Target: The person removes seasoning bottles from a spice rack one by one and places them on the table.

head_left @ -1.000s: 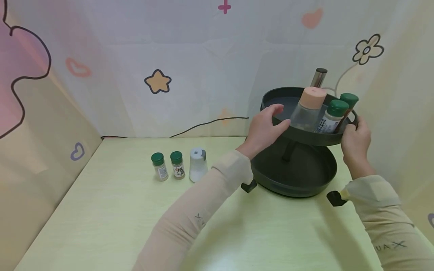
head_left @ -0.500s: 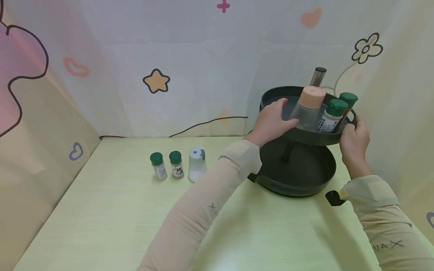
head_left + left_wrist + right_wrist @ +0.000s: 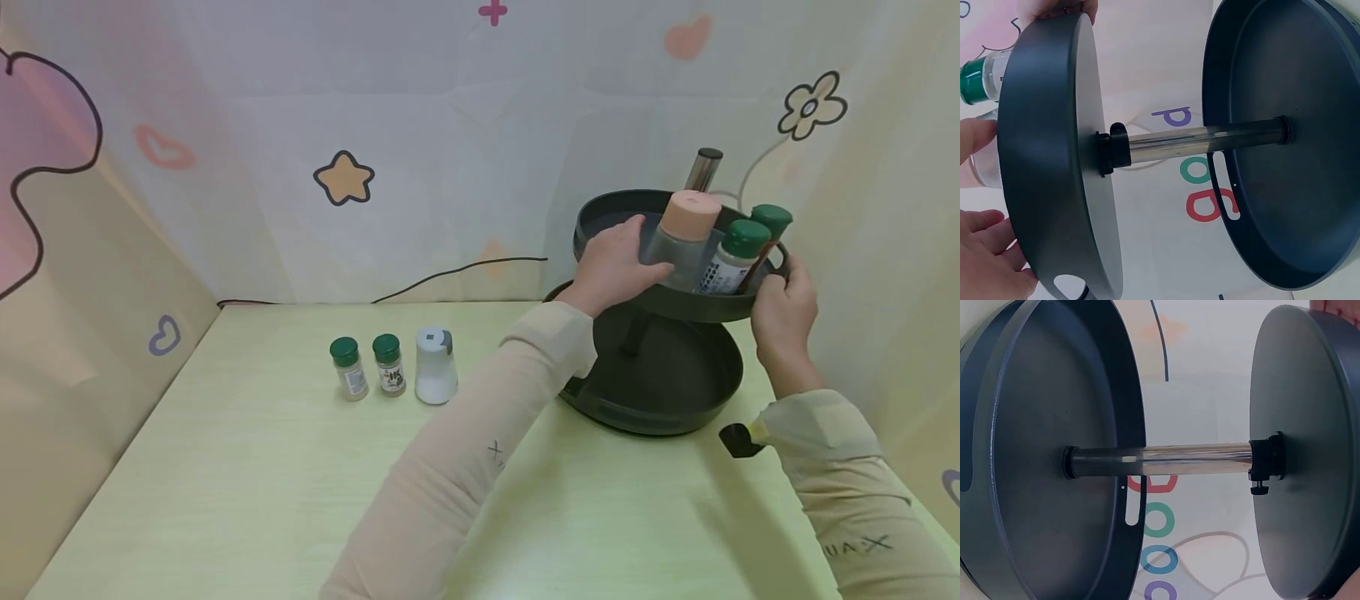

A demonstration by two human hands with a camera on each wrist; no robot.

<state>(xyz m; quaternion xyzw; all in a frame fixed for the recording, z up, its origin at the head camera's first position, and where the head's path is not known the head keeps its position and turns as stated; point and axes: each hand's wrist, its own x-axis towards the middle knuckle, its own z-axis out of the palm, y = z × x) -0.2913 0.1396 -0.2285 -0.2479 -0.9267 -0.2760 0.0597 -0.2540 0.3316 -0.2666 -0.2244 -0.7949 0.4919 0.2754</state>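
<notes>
A dark two-tier round rack stands at the right of the table. In its upper tray (image 3: 697, 307) are a clear jar (image 3: 678, 254) with a peach lid and two green-capped spice bottles (image 3: 726, 271). My left hand (image 3: 611, 265) reaches over the tray's left front rim, its thumb and fingers spread at the clear jar. In the left wrist view, the left thumb (image 3: 977, 136) overlaps the jar, while the other fingers extend beside the rim. My right hand (image 3: 786, 321) grips the upper tray's right side at the handle cutout.
The lower tray (image 3: 660, 408) sits on the table under the upper one, joined by a metal post (image 3: 1197, 459). Left of the rack stand two green-capped spice bottles (image 3: 390, 367) and a white dispenser (image 3: 436, 371). A printed curtain (image 3: 450, 167) hangs behind the table.
My left hand has moved right along the upper tray toward the clear jar, its thumb now overlapping the jar. The right hand keeps its grip, and the rack holds its place.
</notes>
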